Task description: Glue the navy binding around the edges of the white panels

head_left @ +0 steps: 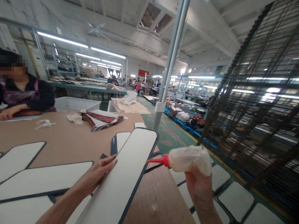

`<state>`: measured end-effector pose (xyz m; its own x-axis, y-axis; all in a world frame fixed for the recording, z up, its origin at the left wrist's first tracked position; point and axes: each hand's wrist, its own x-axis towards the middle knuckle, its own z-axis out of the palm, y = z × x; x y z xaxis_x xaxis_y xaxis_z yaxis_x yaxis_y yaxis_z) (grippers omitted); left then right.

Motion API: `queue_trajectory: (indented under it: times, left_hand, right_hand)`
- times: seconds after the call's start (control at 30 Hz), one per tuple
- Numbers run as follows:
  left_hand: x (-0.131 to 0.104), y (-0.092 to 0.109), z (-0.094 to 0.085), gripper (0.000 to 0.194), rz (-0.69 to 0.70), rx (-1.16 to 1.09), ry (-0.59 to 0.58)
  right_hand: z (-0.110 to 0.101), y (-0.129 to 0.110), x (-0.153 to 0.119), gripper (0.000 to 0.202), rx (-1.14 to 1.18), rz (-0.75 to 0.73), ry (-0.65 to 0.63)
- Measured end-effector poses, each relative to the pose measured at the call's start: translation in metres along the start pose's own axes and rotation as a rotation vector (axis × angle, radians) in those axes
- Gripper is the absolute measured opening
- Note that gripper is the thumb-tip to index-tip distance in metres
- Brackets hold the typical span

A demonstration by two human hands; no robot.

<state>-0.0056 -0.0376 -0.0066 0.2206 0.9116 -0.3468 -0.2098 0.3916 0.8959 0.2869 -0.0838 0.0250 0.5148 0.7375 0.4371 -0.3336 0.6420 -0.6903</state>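
My left hand (102,171) grips the left edge of a long white panel (129,165) with rounded corners and a dark border, its thumb lying on the white face. The panel is tilted over the table. In my right hand (198,180) is a translucent squeeze bottle (190,159) with a red nozzle (158,160). The bottle lies nearly sideways, and its tip points left at the panel's right edge, at or very near the dark border. Whether anything flows from the tip is too small to tell.
More white panels (49,178) lie on the brown table (77,141) at left; others (235,196) are low at right. Folded patterned fabric (102,119) rests farther back. A co-worker (25,87) sits at the left. A metal post (169,65) and a wire rack (254,93) stand beyond.
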Motion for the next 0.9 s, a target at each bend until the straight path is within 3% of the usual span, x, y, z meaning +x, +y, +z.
queue_trajectory:
  times: [0.63, 0.9]
  left_hand:
    - [0.008, 0.006, 0.005, 0.062, 0.005, -0.004, 0.087]
    - [0.017, 0.011, 0.006, 0.049, 0.054, -0.001, 0.061]
  right_hand:
    - [-0.006, 0.011, -0.023, 0.043, 0.023, 0.141, -0.031]
    - [-0.006, 0.013, -0.028, 0.043, -0.009, 0.179, -0.064]
